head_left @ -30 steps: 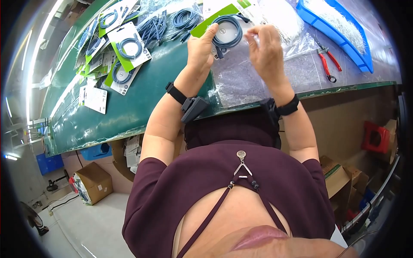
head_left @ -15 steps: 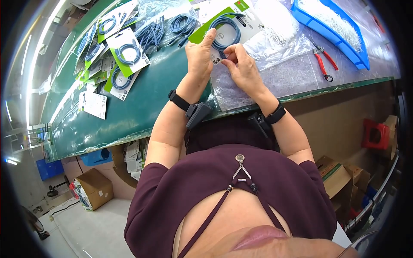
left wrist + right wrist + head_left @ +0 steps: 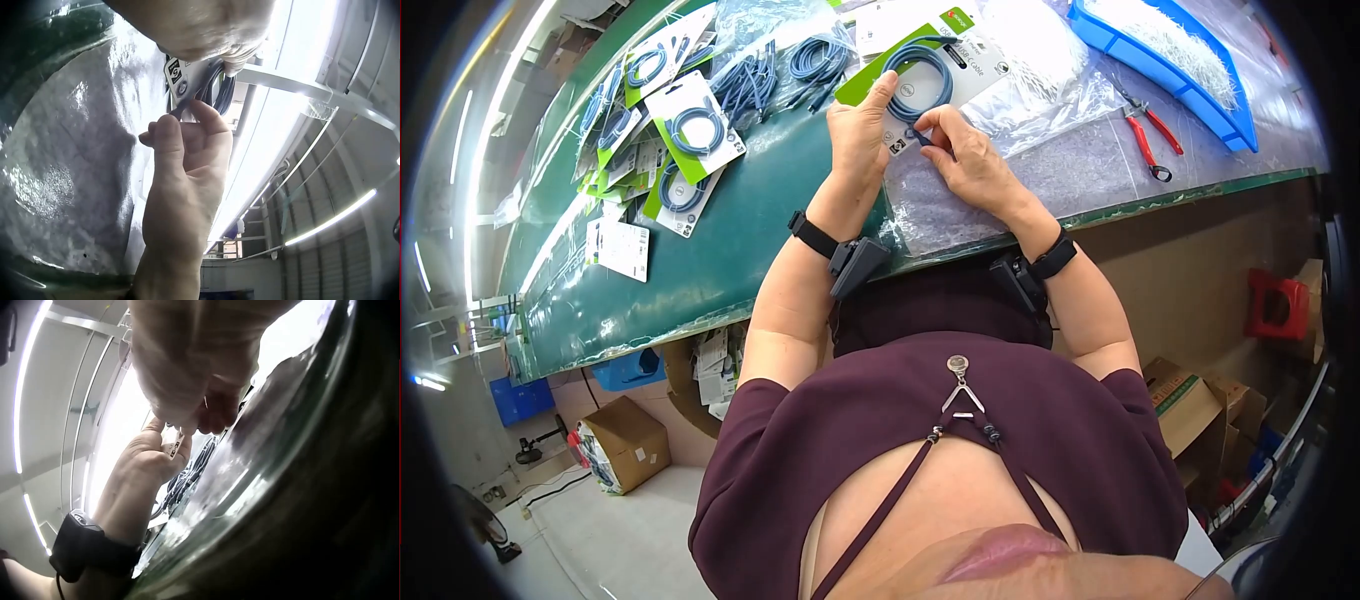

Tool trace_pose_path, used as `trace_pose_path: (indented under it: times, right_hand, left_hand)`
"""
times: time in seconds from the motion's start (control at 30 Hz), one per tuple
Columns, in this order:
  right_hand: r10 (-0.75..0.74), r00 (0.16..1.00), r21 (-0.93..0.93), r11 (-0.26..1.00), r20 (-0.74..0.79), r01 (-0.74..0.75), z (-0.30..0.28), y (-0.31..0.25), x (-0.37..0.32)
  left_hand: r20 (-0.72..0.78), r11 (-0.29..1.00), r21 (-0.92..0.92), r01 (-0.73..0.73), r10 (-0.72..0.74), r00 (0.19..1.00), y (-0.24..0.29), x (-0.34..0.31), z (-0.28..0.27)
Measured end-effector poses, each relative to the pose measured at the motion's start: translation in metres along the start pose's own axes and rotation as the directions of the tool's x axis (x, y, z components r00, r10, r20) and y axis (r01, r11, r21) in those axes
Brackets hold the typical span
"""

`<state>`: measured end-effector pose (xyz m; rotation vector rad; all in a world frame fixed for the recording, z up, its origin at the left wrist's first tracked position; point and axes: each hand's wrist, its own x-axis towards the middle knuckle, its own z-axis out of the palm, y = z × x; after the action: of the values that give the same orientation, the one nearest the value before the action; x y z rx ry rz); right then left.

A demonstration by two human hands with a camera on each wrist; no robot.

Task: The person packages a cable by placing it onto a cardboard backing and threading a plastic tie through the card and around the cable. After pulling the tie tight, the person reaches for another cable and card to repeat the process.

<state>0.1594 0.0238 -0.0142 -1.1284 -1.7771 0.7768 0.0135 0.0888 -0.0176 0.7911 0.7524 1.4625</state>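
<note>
My left hand point(image 3: 860, 135) grips a green and white cable card point(image 3: 985, 70) by its left side, thumb over the front. A blue-grey cable point(image 3: 946, 88) lies coiled on the card's face, with one end reaching toward the upper right. At the coil's lower end, my right hand point(image 3: 980, 168) pinches the cable's other end between thumb and index finger. The left wrist view shows this pinch from below, with the cable end point(image 3: 179, 112) at the fingertips and the card's printed corner point(image 3: 177, 74) behind. In the right wrist view the right hand point(image 3: 194, 356) hides most of the card.
Carded cables point(image 3: 695, 130) pile up at the left, with loose cable bundles point(image 3: 820, 55) beside them. White ties point(image 3: 1040, 50) lie on plastic behind the card. Red-handled pliers point(image 3: 1142, 140) and a blue tray point(image 3: 1120, 50) of white strips are on the right.
My right hand has come from the card's right side down to the coil's lower end and now pulls the cable end slightly off the card. The left hand keeps its hold.
</note>
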Motion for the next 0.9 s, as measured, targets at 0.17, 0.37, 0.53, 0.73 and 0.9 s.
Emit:
trace_pose_path:
  times: [0.17, 0.37, 0.53, 0.73, 0.9]
  right_hand:
    - [-0.222, 0.968, -0.278, 0.943, -0.115, 0.183, -0.011, 0.006, 0.002]
    - [-0.316, 0.946, -0.416, 0.871, -0.070, 0.260, -0.034, 0.016, 0.008]
    - [-0.266, 0.956, -0.332, 0.919, -0.121, 0.214, -0.033, 0.005, 0.010]
    - [-0.132, 0.963, -0.209, 0.975, -0.237, 0.082, -0.021, -0.009, 0.015]
    - [-0.392, 0.917, -0.364, 0.867, -0.078, 0.340, -0.012, -0.011, 0.013]
  left_hand:
    - [0.004, 0.999, 0.025, 0.042, -0.042, 0.999, 0.003, 0.002, -0.002]
    - [0.066, 0.964, -0.007, 0.264, -0.263, 0.962, 0.010, 0.010, -0.010]
    - [0.311, 0.809, -0.145, 0.570, -0.510, 0.802, 0.038, 0.011, -0.007]
    - [0.447, 0.939, -0.010, 0.343, -0.303, 0.842, 0.021, -0.028, 0.008]
    - [0.261, 0.946, -0.182, 0.268, -0.217, 0.941, -0.007, -0.025, -0.005]
